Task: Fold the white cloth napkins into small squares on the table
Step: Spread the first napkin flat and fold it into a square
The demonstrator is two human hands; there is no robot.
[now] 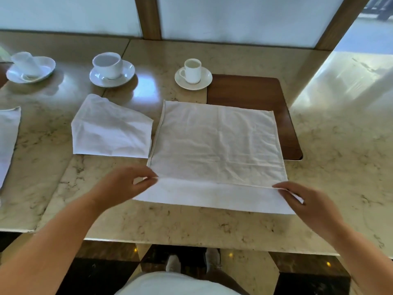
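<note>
A large white cloth napkin lies spread flat on the marble table, partly over a brown wooden inset. Its near edge is turned over as a narrow band lying on the cloth. My left hand pinches the left corner of that turned edge. My right hand pinches the right corner. To the left lies a second white napkin, loosely folded and rumpled. A third white napkin shows at the far left edge, cut off by the frame.
Three white cups on saucers stand along the back: one by the brown wooden inset, one in the middle, one tipped at the far left. The table's near edge runs just below my forearms. Frosted panels rise behind.
</note>
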